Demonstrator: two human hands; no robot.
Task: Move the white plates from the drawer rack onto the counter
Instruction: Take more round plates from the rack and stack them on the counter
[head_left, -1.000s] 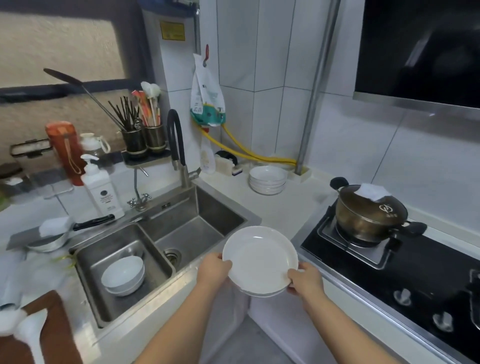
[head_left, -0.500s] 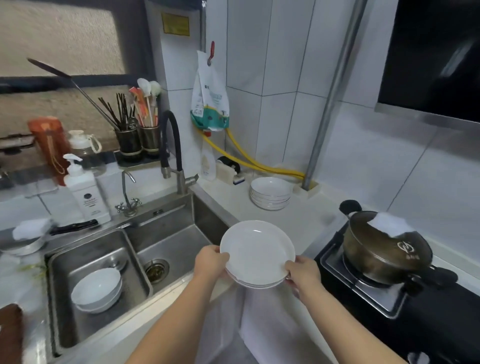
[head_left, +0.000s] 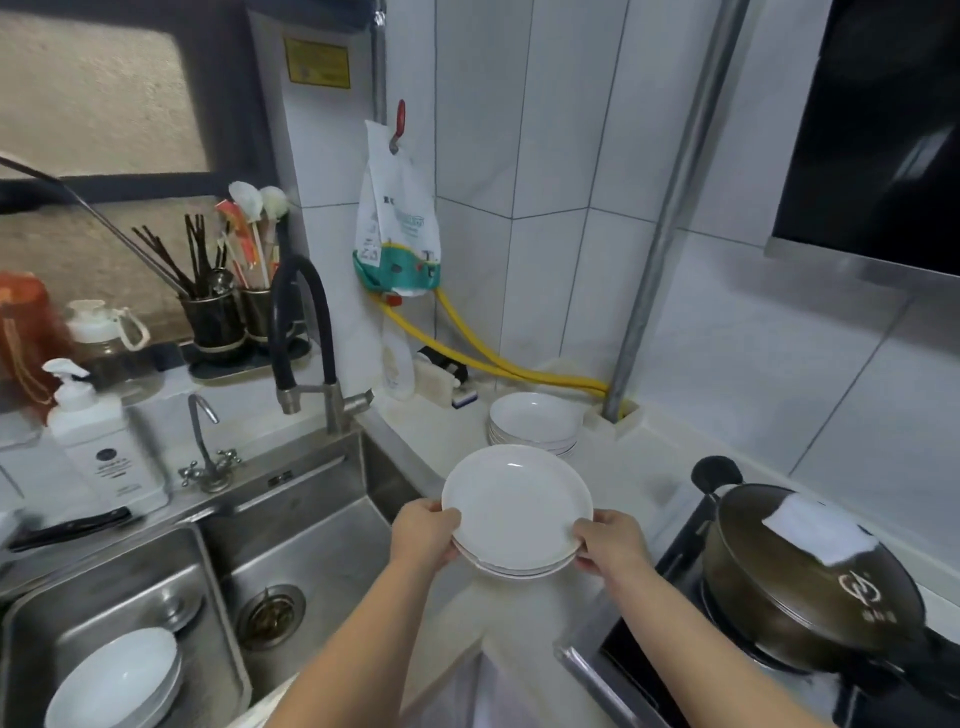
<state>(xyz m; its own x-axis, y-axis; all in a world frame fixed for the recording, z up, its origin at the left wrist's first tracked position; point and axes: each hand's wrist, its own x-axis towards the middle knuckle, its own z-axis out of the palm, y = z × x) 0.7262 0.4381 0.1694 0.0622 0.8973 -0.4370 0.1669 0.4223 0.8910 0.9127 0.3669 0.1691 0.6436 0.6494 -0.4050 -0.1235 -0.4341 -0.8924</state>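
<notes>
Several white plates (head_left: 517, 506) ride in a small stack above the pale counter (head_left: 613, 473), gripped rim to rim. The left hand (head_left: 423, 535) wraps its fingers under the near-left edge with the thumb on top, and the right hand (head_left: 610, 540) clamps the opposite edge the same way. Ahead, touching nothing, another stack of white dishes (head_left: 535, 423) waits in the corner. To land this well, keep the stack level, lower it flat just short of those dishes, and stay clear of the pot (head_left: 810, 577) and the sink (head_left: 291, 540) edge. Against half a second back, the plates have travelled forward over the counter, closer to the corner stack.
</notes>
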